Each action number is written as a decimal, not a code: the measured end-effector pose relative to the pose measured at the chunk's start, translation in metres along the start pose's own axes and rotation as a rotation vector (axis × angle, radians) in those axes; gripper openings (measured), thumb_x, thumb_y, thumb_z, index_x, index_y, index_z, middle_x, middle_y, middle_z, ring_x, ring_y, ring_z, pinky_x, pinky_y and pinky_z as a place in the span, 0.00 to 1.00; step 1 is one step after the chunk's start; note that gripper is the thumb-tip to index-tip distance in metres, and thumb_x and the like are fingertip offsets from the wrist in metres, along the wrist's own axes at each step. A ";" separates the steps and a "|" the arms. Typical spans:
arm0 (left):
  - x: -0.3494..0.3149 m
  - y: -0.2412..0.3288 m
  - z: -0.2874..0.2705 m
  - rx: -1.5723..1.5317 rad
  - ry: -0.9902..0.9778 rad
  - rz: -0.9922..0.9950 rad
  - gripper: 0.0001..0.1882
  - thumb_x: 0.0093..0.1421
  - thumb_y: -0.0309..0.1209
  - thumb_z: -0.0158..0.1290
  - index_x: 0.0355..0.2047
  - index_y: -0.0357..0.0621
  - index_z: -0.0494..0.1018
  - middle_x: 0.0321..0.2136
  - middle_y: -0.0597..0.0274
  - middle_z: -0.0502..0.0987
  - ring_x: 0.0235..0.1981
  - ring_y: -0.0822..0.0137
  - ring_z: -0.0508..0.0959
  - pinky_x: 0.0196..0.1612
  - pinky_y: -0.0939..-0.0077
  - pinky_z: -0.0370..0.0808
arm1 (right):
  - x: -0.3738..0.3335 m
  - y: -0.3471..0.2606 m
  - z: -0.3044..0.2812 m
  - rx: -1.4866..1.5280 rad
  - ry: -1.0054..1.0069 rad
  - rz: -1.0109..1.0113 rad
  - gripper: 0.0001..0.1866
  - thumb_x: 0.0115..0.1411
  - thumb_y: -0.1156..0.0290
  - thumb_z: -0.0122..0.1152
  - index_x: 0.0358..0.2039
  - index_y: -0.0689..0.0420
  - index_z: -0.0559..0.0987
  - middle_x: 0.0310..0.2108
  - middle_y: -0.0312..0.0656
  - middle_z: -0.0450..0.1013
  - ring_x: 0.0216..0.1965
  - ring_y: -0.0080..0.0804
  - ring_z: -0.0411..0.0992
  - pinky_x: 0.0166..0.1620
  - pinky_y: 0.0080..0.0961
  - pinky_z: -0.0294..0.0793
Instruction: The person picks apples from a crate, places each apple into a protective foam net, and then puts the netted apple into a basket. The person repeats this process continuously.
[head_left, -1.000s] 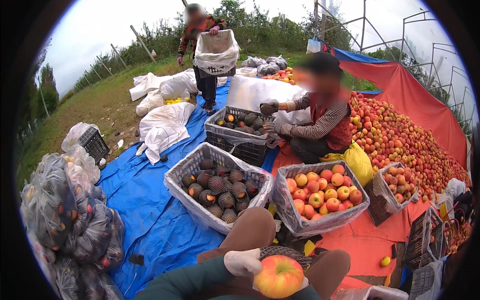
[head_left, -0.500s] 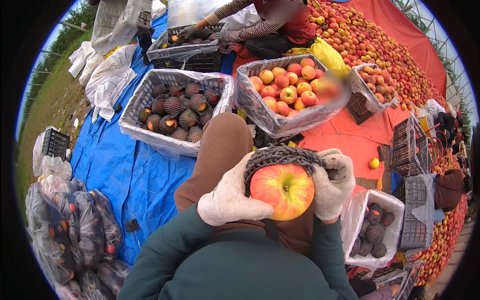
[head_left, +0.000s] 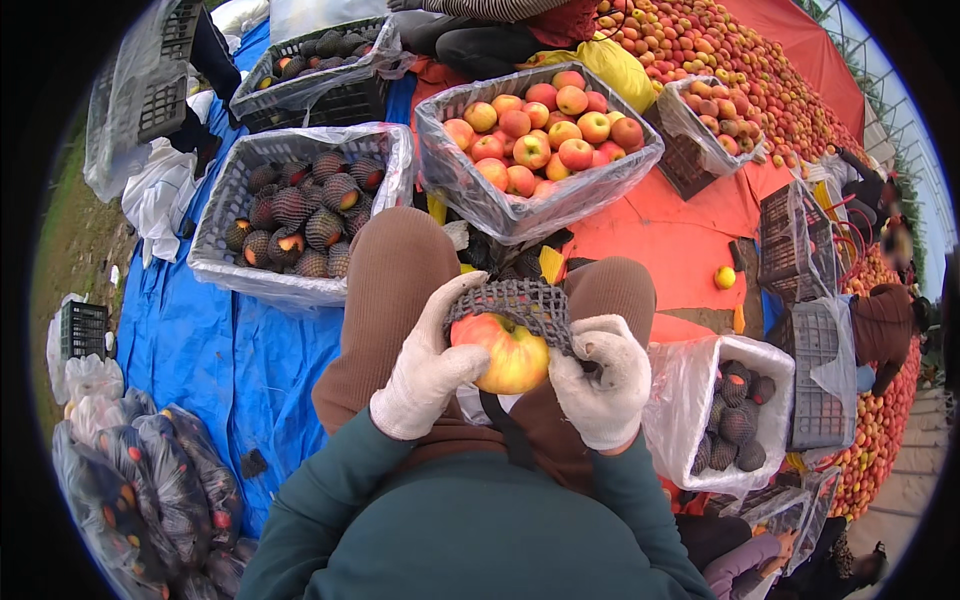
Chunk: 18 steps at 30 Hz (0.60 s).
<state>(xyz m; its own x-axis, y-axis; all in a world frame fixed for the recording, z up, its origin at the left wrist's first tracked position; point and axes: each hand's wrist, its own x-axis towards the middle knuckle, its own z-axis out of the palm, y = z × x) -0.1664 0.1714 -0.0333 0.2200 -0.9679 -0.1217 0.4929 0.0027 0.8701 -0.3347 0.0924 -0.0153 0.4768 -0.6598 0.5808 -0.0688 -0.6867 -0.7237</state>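
A red and yellow apple (head_left: 512, 357) sits between my hands, over my lap. Dark grey foam netting (head_left: 518, 303) covers its far side, while the near side is bare. White knitted gloves cover both hands. My left hand (head_left: 420, 372) is wrapped round the apple's left side, thumb across its front. At the right, my right hand (head_left: 605, 385) is closed with bent fingers, pinching the netting's edge beside the fruit. Beyond my left knee is a plastic-lined crate (head_left: 270, 288) of netted apples. Another lined crate (head_left: 520, 218), holding bare apples, stands farther right.
By my right forearm, a lined crate (head_left: 672, 415) holds several netted apples. Bagged apples (head_left: 130, 490) lie at lower left on the blue tarp (head_left: 270, 350). A large apple heap (head_left: 740, 70) spreads at far right. A co-worker's striped sleeve (head_left: 500, 8) shows at the top.
The netting has come farther down over the apple, covering more of its top. Both hands and the apple sit more to the left in view, and the view itself has shifted.
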 end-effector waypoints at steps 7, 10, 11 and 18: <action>0.018 -0.003 -0.007 0.276 0.067 0.097 0.44 0.41 0.35 0.61 0.57 0.38 0.53 0.49 0.54 0.65 0.49 0.65 0.67 0.53 0.72 0.65 | 0.027 0.012 0.013 -0.086 0.044 -0.082 0.14 0.40 0.83 0.62 0.28 0.58 0.69 0.25 0.44 0.70 0.20 0.36 0.70 0.22 0.25 0.69; 0.029 -0.001 -0.013 0.319 0.167 0.146 0.42 0.43 0.34 0.60 0.56 0.37 0.54 0.49 0.55 0.65 0.51 0.67 0.65 0.54 0.72 0.63 | 0.026 0.001 0.034 -0.139 -0.094 -0.256 0.18 0.40 0.81 0.64 0.32 0.57 0.69 0.26 0.43 0.70 0.22 0.36 0.71 0.22 0.26 0.70; 0.031 -0.003 -0.017 0.263 0.189 0.157 0.41 0.44 0.34 0.60 0.56 0.37 0.54 0.50 0.55 0.64 0.51 0.67 0.65 0.55 0.72 0.63 | 0.025 0.000 0.040 -0.128 -0.122 -0.279 0.20 0.40 0.82 0.65 0.34 0.57 0.67 0.26 0.44 0.70 0.22 0.36 0.71 0.23 0.24 0.70; 0.026 0.021 -0.036 -0.302 0.223 0.086 0.35 0.50 0.26 0.56 0.57 0.41 0.54 0.51 0.58 0.64 0.52 0.67 0.66 0.54 0.72 0.65 | 0.045 0.016 0.024 0.311 -0.035 0.182 0.12 0.44 0.81 0.63 0.31 0.63 0.73 0.31 0.42 0.70 0.24 0.25 0.70 0.28 0.19 0.69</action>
<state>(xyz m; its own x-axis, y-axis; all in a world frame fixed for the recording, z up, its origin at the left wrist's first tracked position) -0.1202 0.1554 -0.0351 0.4325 -0.8826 -0.1841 0.6834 0.1877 0.7055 -0.2936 0.0590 -0.0102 0.5115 -0.7482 0.4225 0.1120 -0.4295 -0.8961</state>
